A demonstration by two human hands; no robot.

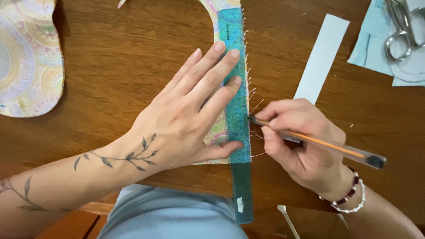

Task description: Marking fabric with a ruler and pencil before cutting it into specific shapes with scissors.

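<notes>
Left hand lies flat, fingers spread, pinning a translucent teal plastic ruler over pastel patterned fabric on the brown wooden table, while right hand pinches an orange-barrelled pen, tip touching the ruler's right edge.

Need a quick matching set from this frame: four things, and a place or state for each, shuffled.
Things:
1. ruler
2. pen
3. scissors
4. white paper strip

Places or states:
A. lying on pale blue fabric, top right
B. pressed flat by the left hand
C. bare on the table beyond the right hand
D. held with its tip at the ruler's edge

Pairs: 1-B, 2-D, 3-A, 4-C
</notes>
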